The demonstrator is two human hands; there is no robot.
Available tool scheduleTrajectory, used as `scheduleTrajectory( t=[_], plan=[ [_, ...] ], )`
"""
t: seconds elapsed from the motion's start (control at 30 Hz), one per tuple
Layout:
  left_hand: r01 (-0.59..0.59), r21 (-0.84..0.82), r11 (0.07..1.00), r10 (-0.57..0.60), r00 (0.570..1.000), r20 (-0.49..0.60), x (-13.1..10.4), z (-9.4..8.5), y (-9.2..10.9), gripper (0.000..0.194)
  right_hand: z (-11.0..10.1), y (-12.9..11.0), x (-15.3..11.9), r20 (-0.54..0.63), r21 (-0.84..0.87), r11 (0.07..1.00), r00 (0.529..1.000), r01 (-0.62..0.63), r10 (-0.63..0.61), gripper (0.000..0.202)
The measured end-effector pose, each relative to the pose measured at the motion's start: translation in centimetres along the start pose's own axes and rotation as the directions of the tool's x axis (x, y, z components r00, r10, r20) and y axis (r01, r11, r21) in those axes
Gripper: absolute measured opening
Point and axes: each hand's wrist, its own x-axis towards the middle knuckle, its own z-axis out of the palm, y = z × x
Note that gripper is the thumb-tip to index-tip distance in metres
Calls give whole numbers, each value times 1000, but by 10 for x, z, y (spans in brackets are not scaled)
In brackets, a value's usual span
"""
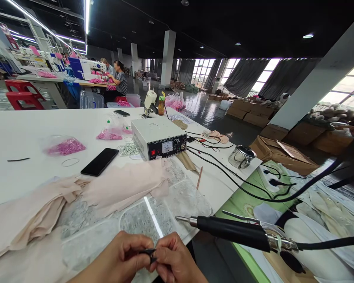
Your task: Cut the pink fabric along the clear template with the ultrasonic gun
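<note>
Close together at the table's near edge, my left hand (129,249) and my right hand (172,253) are both pinched on a small black strip (150,253). Most of the strip is hidden by the fingers, so its full shape does not show. Beneath and beyond the hands lies a clear-covered grey patterned mat (147,218). To their right, a black-handled pen-like tool (233,230) with a metal tip points left, its cable running off to the right. Beige fabric pieces (126,184) lie on the mat, with more beige fabric (32,212) to the left.
A control box (159,137) with a dial stands mid-table, cables trailing right. Around it are a black phone (99,161), bags of pink pieces (65,146), a wooden stick (200,177) and a metal cup (241,157). A green surface (242,259) lies lower right. People sit at sewing machines beyond.
</note>
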Motion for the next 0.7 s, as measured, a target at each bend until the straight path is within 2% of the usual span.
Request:
scheduleTrajectory(
  t=[0.47,0.57,0.7],
  plan=[
    [-16,122,992,12,999,33,-5,-2,12,27,-2,-2,1,68,19,998,996,-55,54,33],
    [23,190,981,-23,1000,2,-6,-3,14,22,-2,-2,1,75,5,999,996,-41,41,34],
    [89,148,985,-85,996,-34,-6,-5,10,21,0,-2,0,62,-8,1000,998,-10,11,44]
  ],
)
